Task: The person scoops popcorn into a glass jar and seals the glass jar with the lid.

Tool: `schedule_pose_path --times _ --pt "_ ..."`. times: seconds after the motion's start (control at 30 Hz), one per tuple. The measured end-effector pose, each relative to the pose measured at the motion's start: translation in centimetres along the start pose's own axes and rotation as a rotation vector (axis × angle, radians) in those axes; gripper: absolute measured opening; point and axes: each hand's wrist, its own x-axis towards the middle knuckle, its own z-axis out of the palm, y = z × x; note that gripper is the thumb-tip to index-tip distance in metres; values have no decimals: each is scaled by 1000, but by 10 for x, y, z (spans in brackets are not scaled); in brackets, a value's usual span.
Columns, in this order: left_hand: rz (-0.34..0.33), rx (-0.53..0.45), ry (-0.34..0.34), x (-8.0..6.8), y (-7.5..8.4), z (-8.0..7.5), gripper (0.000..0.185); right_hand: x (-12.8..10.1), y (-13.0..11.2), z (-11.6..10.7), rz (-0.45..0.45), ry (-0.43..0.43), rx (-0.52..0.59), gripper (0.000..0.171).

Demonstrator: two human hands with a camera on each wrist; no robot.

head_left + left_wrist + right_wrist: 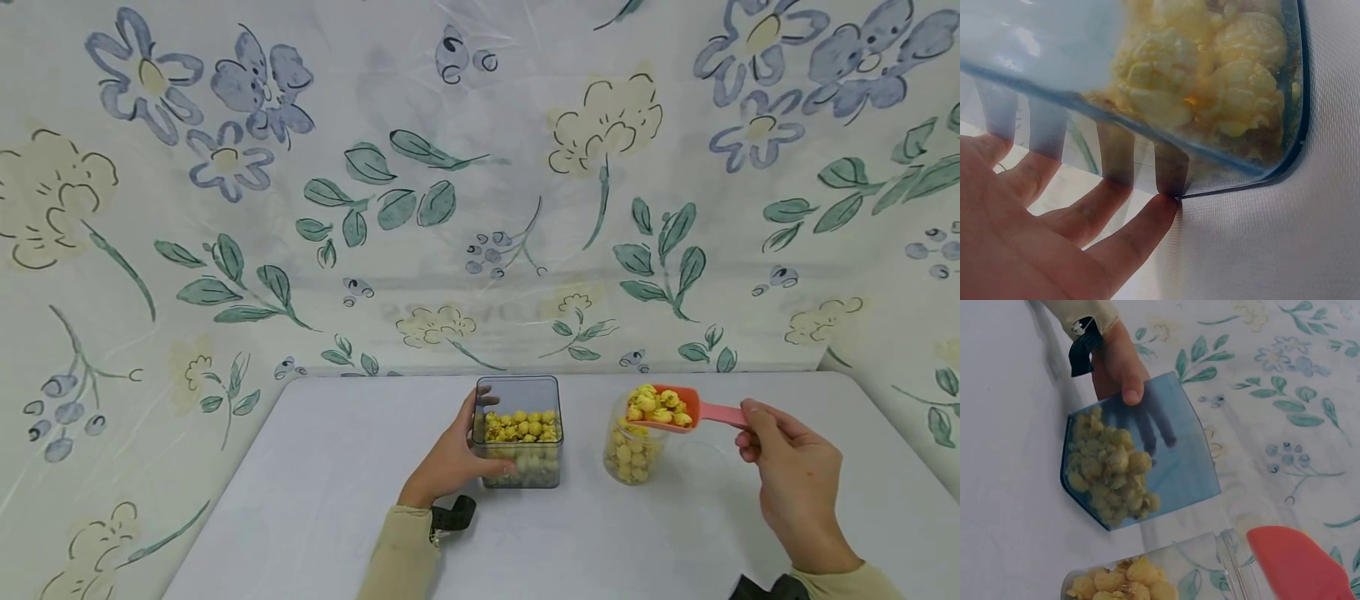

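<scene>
Floral sheeting (315, 192) printed with blue and cream flowers and green leaves fills the upper two-thirds of my head view, draped behind and to both sides of a pale grey table (315, 500) that takes up the lower centre. On that table I see 2 clear vessels: a square tinted container (517, 433) at centre, partly filled with yellow popcorn-like pieces (521, 427), and a round clear jar (632, 454) just right of it, also holding yellow pieces. My left hand (450, 462) wraps the square container from its left side, fingers curled around the far wall and thumb on the near one; through the left wrist view I see the fingers (1129, 231) pressed against the glassy wall with the pieces behind it. My right hand (795, 483) sits at lower right of the head view, pinching the pink handle of an orange-red scoop (667, 408), which is heaped with yellow pieces and held level over the mouth of the round jar. From the right wrist view the scoop's red edge (1297, 562) shows at lower right, just beside the jar's rim (1229, 562), with the tinted container (1147, 456) above it in frame.
</scene>
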Motion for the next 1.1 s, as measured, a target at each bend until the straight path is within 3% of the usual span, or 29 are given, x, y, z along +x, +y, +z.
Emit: schedule_pose_path --times 0.47,1.0,1.1 --pt "-7 -1 5 0 2 1 114 7 -4 -9 11 -6 10 7" --pt "-2 17 15 0 3 1 114 10 -11 -13 0 -17 -122 6" --pt "-1 14 15 0 3 1 114 10 -14 -14 -11 -22 -171 16"
